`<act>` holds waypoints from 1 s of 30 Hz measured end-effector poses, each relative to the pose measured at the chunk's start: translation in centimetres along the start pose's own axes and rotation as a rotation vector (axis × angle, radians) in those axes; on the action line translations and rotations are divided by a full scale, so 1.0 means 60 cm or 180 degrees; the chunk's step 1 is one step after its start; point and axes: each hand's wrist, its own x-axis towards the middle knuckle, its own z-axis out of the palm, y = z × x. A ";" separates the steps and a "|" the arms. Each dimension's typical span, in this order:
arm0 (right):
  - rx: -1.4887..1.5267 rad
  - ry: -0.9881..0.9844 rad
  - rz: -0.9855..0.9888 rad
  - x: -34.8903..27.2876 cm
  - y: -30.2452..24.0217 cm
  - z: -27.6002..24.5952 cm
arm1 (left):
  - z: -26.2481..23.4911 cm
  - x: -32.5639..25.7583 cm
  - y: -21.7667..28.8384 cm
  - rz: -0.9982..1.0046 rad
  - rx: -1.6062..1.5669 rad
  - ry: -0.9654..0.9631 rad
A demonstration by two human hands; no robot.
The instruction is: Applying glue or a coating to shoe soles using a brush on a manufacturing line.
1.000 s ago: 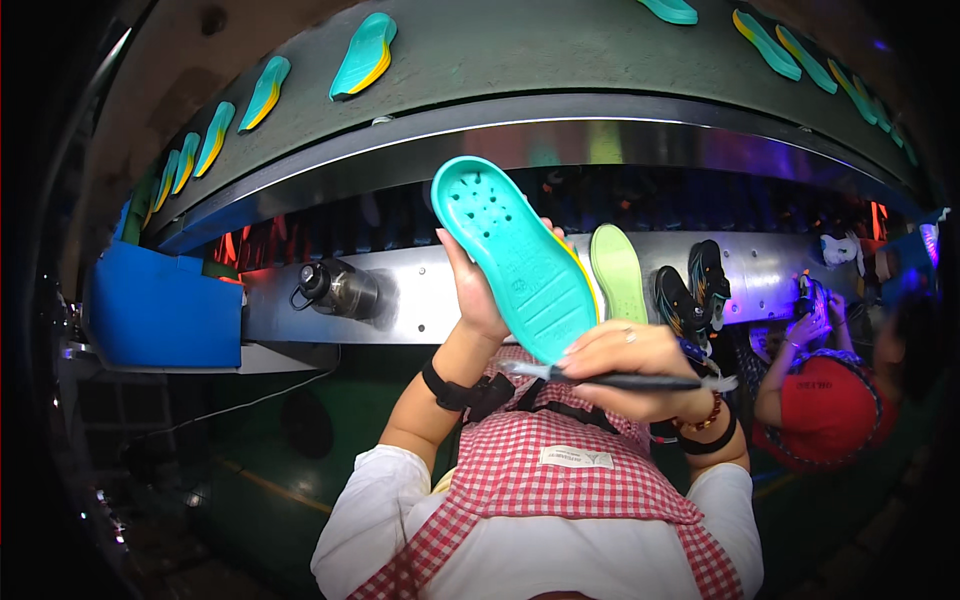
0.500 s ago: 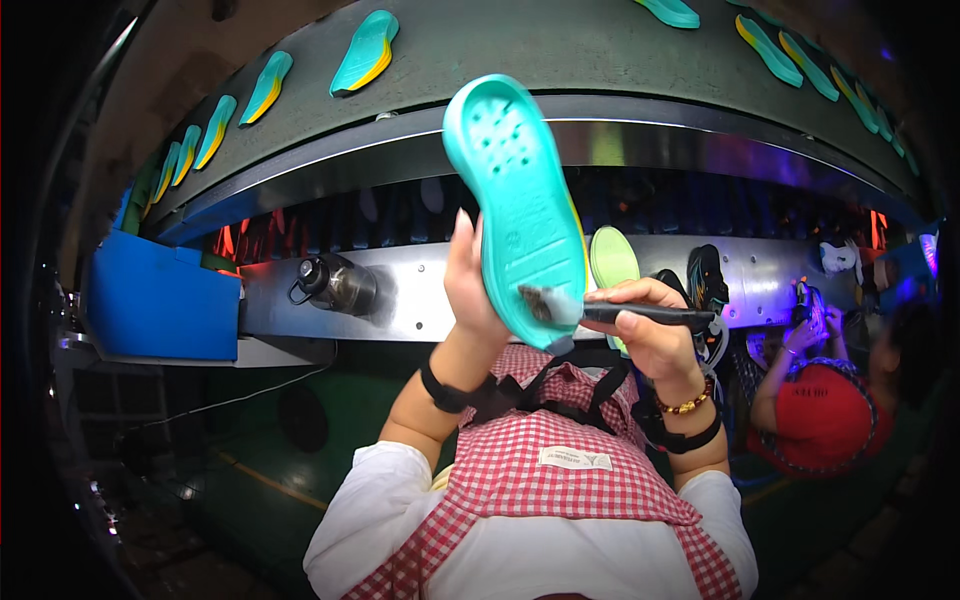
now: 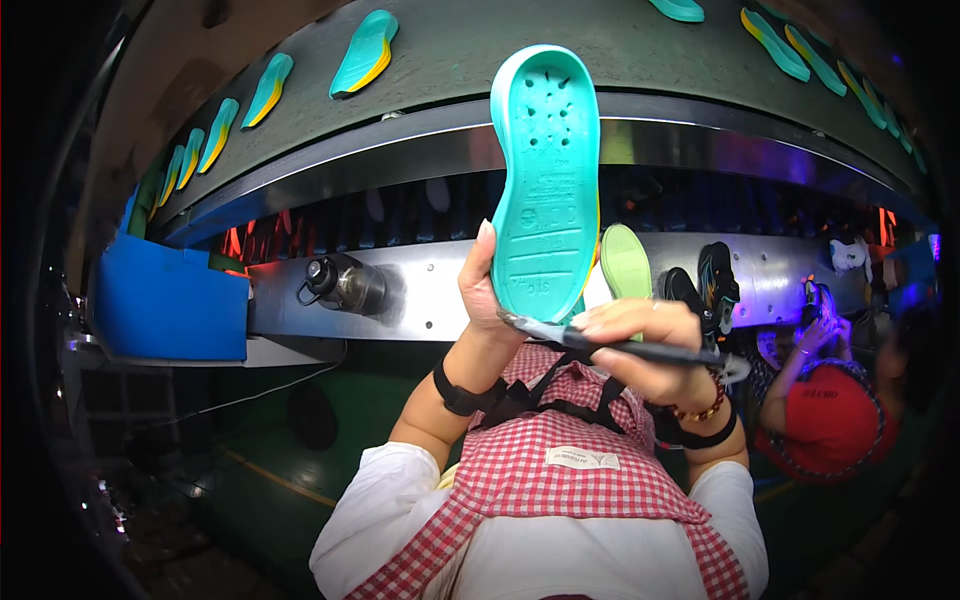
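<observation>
My left hand (image 3: pixel 484 283) is closed around the near-left edge of a turquoise shoe sole (image 3: pixel 547 195), holding it up with its inner face toward me. Small holes dot the sole's far end, and ridges cross its near half; a yellow strip shows along its right edge. In my right hand (image 3: pixel 655 340) is a brush (image 3: pixel 640 350) with a black handle, pinched between thumb and fingers. The brush's head lies at the sole's near end, close to my left fingers; its bristles are partly hidden and blurred.
Beyond the steel rail (image 3: pixel 420 140), a dark conveyor belt (image 3: pixel 480 50) carries several turquoise soles (image 3: pixel 364 55). On the metal shelf (image 3: pixel 420 265) stand a dark bottle (image 3: pixel 345 284), a pale green insole (image 3: pixel 626 262) and black shoes (image 3: pixel 717 280). At right sits a co-worker in red (image 3: pixel 835 420).
The sole has turned more upright and shifted right and slightly away. The brush has gone from the sole's inner face to its near edge, and my right hand has lowered.
</observation>
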 end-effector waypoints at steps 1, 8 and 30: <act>0.0550 0.0291 0.0283 0.003 -0.001 -0.006 | -0.003 0.000 0.003 0.0053 0.0189 -0.0072; -0.0292 -0.0182 -0.0059 0.020 0.001 -0.030 | -0.010 0.013 0.020 -0.0043 0.0494 -0.0176; -0.1410 -0.2030 0.0138 0.025 -0.009 -0.080 | -0.010 0.014 0.062 -0.2383 0.1486 0.0099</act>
